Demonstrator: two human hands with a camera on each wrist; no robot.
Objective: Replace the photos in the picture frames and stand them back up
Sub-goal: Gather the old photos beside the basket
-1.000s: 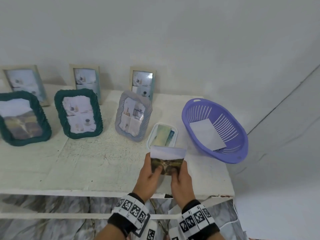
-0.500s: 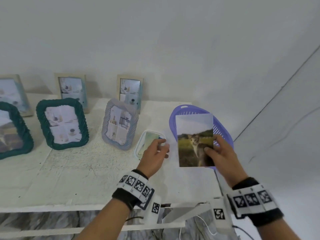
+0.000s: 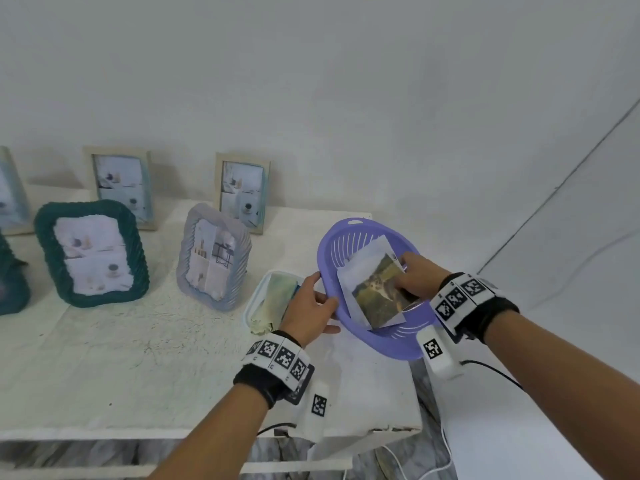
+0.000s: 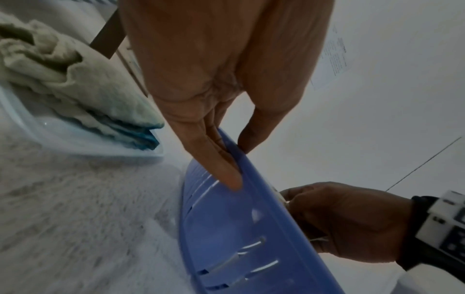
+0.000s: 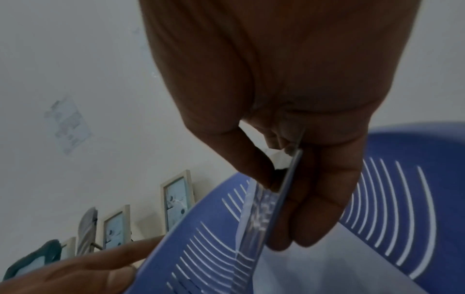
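On the near right of the desk (image 3: 104, 375), the right hand (image 3: 417, 280) reaches into the purple basket (image 3: 391, 344), its grip pinching a photo (image 3: 379, 296) between thumb and fingers. The photo is a glossy print showing what looks like an animal on green and brown ground under a pale sky. It lies tilted inside the basket, over a white sheet (image 3: 360, 268) that sits beneath it. From the right wrist view the print is seen edge-on between thumb and fingers.

At nine o'clock from the basket, the left hand (image 3: 308, 308) holds the rim, thumb on the inner side and fingers on the outer wall, its grip pinching the plastic. Touching that hand's far side is a white tray (image 3: 254, 299) holding a folded pale cloth (image 3: 273, 303) with a blue edge.

Farther off, toward ten o'clock, a grey ribbed frame (image 3: 214, 256) stands upright, and a dark green woven frame (image 3: 91, 252) stands to its left. Behind them two pale wooden frames (image 3: 242, 192) (image 3: 121, 187) stand near the wall, each with a light blue picture.

The desk top is white and rough, chipped along its near edge. The wall (image 3: 346, 98) behind is plain white, and a thin dark line runs slanting up it at two o'clock.
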